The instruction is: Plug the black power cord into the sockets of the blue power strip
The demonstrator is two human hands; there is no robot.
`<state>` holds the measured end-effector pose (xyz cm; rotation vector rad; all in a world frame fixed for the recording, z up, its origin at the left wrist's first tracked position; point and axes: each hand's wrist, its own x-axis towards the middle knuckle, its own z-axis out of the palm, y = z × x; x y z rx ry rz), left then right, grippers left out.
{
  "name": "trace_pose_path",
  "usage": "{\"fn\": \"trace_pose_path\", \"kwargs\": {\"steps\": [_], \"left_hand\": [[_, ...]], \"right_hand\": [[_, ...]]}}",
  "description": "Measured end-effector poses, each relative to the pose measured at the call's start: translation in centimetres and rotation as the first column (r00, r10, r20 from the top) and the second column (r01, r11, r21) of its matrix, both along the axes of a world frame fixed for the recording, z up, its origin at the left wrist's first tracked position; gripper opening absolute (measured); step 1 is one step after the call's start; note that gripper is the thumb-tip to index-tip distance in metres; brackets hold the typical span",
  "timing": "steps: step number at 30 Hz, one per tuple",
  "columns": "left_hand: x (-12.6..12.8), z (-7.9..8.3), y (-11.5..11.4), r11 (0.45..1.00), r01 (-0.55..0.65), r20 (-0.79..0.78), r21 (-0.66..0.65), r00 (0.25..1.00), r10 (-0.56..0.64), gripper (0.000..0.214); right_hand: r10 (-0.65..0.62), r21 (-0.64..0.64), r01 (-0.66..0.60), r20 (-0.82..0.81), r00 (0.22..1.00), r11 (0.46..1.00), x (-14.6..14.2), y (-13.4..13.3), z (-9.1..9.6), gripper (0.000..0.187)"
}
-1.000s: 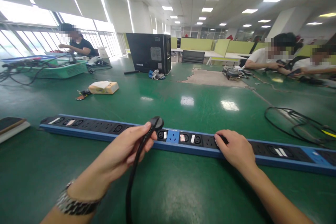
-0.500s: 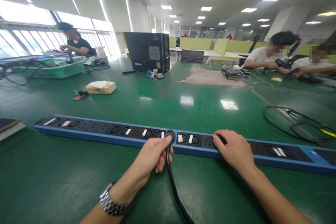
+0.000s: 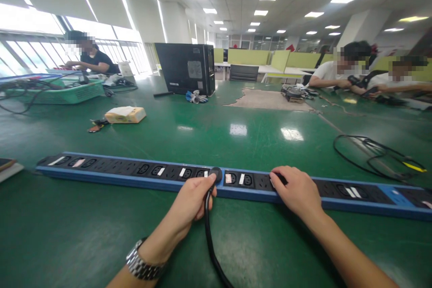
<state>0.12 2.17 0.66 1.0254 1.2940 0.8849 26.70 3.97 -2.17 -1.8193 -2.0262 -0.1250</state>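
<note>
A long blue-edged power strip (image 3: 108,179) with black sockets and small white and pink labels lies across the table in front of me. My left hand (image 3: 195,198) pinches a round black plug (image 3: 214,174) between thumb and fingers at the strip's middle. From the plug, a thick black cord (image 3: 209,238) runs down toward me. Whether the plug's pins sit in a socket is hidden. To the right, my right hand (image 3: 297,189) is closed over the strip, thumb on the near side. Its fingertips are partly out of sight.
A black computer case (image 3: 185,68) stands at the back with gloves (image 3: 196,97) beside it. A tissue pack (image 3: 125,114) lies left, a green basket (image 3: 67,92) beyond it. Coiled black cable (image 3: 367,150) rests at right. Several people sit around the table.
The whole view has shifted slightly, so things appear a little further left. Both hands keep their hold, the left on the plug and the right on the power strip.
</note>
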Motion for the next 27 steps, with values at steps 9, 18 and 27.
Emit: {"fn": "trace_pose_path", "kwargs": {"steps": [9,18,27], "left_hand": [[0.3,-1.0,0.2,0.999,0.040,-0.001,0.003,0.999,-0.040,0.045],[-0.1,-0.9,0.9,0.992,0.106,-0.125,0.072,0.988,-0.096,0.054],[0.1,-2.0,0.3,0.994,0.044,-0.107,0.101,0.994,-0.033,0.056]], "right_hand": [[-0.021,-0.010,0.021,0.014,1.000,1.000,-0.2,0.0,0.0,0.029],[-0.010,-0.016,0.010,0.005,1.000,1.000,-0.1,-0.2,0.1,0.030],[-0.015,-0.023,0.015,-0.015,1.000,1.000,-0.1,-0.1,0.2,0.031]]}}
